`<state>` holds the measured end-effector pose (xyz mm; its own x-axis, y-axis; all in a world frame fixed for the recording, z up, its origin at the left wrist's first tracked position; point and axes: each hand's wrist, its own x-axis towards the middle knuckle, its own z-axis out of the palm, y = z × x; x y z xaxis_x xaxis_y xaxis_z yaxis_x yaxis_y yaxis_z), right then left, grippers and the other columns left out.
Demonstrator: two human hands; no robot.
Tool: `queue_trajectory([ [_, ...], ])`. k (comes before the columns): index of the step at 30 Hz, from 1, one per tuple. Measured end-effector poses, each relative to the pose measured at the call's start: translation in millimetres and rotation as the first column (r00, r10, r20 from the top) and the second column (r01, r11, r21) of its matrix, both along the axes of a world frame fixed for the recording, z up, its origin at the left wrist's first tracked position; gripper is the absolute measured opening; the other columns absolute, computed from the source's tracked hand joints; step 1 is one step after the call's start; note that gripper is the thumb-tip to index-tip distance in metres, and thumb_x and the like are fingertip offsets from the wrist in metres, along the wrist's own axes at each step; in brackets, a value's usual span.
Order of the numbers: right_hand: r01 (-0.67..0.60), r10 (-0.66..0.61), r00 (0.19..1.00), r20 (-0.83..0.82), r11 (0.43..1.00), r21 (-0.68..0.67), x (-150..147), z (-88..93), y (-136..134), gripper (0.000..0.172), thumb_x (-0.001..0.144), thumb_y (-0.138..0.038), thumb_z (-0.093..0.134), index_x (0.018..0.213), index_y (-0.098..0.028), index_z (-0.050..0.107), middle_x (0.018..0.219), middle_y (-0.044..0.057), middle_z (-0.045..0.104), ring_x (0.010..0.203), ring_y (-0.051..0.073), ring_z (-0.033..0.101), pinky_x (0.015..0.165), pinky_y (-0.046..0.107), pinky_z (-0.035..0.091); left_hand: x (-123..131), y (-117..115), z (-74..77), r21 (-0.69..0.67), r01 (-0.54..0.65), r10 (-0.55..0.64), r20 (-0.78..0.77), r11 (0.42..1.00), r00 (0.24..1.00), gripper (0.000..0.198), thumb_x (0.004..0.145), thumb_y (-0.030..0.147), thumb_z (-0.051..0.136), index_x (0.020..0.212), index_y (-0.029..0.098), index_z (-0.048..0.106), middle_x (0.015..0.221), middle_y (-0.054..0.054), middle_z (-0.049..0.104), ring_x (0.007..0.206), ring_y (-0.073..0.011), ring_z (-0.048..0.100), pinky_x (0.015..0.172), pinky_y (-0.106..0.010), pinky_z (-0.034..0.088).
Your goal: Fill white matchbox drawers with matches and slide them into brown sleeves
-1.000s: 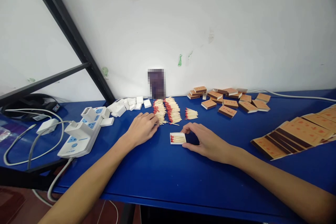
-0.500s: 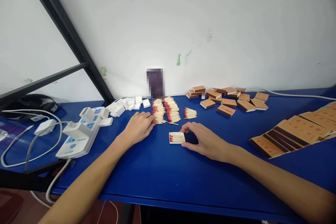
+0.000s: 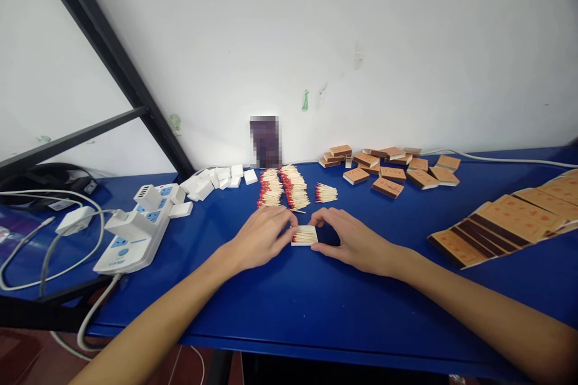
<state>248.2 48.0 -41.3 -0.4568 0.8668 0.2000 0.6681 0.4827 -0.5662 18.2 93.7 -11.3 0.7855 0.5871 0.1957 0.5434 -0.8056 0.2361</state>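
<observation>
Tray: the small, open, white cardboard tray point(image 3: 307, 244) rests flat on the glossy blue tabletop point(image 3: 293, 307), between the two hands, with thin pale wooden matches point(image 3: 305, 237) lying lengthwise inside it.
Right hand: this bare hand point(image 3: 354, 245) closes thumb and finger on the tray's right end, thumb at the near side and finger at the far side; from where I stand, that looks like a way of keeping so light a thing from sliding.
Left hand: palm down, this hand point(image 3: 265, 233) brings its fingertips to the tray's left end, over the match heads, perhaps to tidy or place sticks there; I cannot tell whether it pinches any.
Heaps: just beyond the tray, a left heap of red-tipped matches point(image 3: 270, 188) and a right heap of red-tipped matches point(image 3: 294, 188) lie with heads mostly leftward, probably for easy picking; a smaller red-tipped bunch point(image 3: 327, 193) sits beyond the tray, slightly right, seemingly kept separate.
White pieces: small white cardboard blocks point(image 3: 202, 187) cluster beyond the tray, to its left, apparently sorted by kind.
Printed boxes: orange-brown cardboard matchboxes point(image 3: 391, 187) are scattered beyond the tray to its right, seemingly out of the hands' way.
</observation>
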Motion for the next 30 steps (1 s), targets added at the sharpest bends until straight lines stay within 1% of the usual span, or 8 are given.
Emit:
queue_trajectory([
  [2,-0.002,0.002,1.000,-0.001,1.000,0.006,1,-1.9,0,0.025,0.089,-0.042,0.057,0.106,-0.025,0.053,0.105,0.005,0.063,0.096,0.023,0.057,0.085,0.040,0.045,6,-4,-2.8,-0.020,0.005,-0.004,0.016,1.000,1.000,0.021,0.098,0.032,0.042,0.097,0.020,0.058,0.085,-0.002,0.062,0.082,-0.0181,0.059,0.079,-0.031,0.043],
  [4,-0.002,0.002,1.000,0.000,1.000,0.001,1,-3.0,1,0.025,0.089,-0.043,0.056,0.107,-0.025,0.053,0.106,0.006,0.063,0.097,0.024,0.057,0.085,0.041,0.045,5,-2,-5.1,0.013,-0.019,0.019,0.002,1.000,1.000,0.020,0.099,0.031,0.041,0.098,0.020,0.058,0.089,-0.003,0.063,0.086,-0.0186,0.060,0.079,-0.032,0.043],
  [8,0.002,-0.002,1.000,0.005,1.000,-0.012,2,-2.2,0,0.026,0.089,-0.043,0.057,0.108,-0.026,0.052,0.108,0.005,0.062,0.099,0.024,0.056,0.085,0.041,0.045,-11,17,-5.1,0.219,-0.158,0.186,-0.117,0.963,0.976,0.018,0.097,0.027,0.043,0.096,0.019,0.059,0.094,-0.005,0.065,0.088,-0.0219,0.060,0.077,-0.035,0.040],
  [11,0.001,0.000,1.000,0.009,1.000,-0.028,1,0.3,-1,0.026,0.089,-0.042,0.057,0.109,-0.026,0.052,0.109,0.005,0.062,0.100,0.024,0.056,0.085,0.040,0.045,-22,29,-2.6,0.317,-0.203,0.273,-0.196,0.926,0.942,0.016,0.094,0.028,0.048,0.093,0.019,0.061,0.092,-0.006,0.064,0.084,-0.0231,0.059,0.073,-0.035,0.038],
  [17,-0.023,0.024,1.000,0.019,1.000,-0.017,0,4.8,-2,0.022,0.092,-0.041,0.055,0.109,-0.026,0.054,0.107,0.004,0.062,0.099,0.023,0.055,0.086,0.040,0.044,-26,33,-3.5,0.345,-0.150,0.245,-0.249,0.926,0.937,0.020,0.097,0.028,0.043,0.093,0.019,0.061,0.090,-0.006,0.063,0.083,-0.0228,0.058,0.072,-0.035,0.036],
  [21,-0.102,0.101,0.995,0.029,0.994,0.035,1,5.3,-2,0.018,0.097,-0.037,0.047,0.108,-0.027,0.058,0.112,0.005,0.063,0.101,0.023,0.055,0.089,0.041,0.042,-26,32,-5.4,0.336,-0.148,0.235,-0.235,0.930,0.943,0.021,0.098,0.029,0.042,0.093,0.019,0.061,0.091,-0.006,0.063,0.083,-0.0223,0.057,0.073,-0.034,0.035],
  [24,-0.137,0.135,0.990,0.045,0.989,0.062,2,4.0,-2,0.021,0.098,-0.035,0.044,0.106,-0.027,0.062,0.117,0.005,0.062,0.104,0.023,0.055,0.089,0.041,0.041,-26,33,-5.7,0.320,-0.151,0.234,-0.240,0.935,0.942,0.023,0.099,0.029,0.042,0.092,0.019,0.061,0.091,-0.006,0.063,0.083,-0.0220,0.057,0.073,-0.034,0.035],
  [30,-0.149,0.143,0.986,0.083,0.986,0.068,4,0.0,1,0.028,0.099,-0.037,0.044,0.115,-0.029,0.066,0.123,0.007,0.059,0.108,0.024,0.054,0.092,0.043,0.039,-26,33,-6.0,0.269,-0.145,0.217,-0.259,0.952,0.941,0.025,0.100,0.030,0.037,0.091,0.019,0.058,0.094,-0.006,0.064,0.083,-0.0213,0.057,0.074,-0.035,0.036],
])
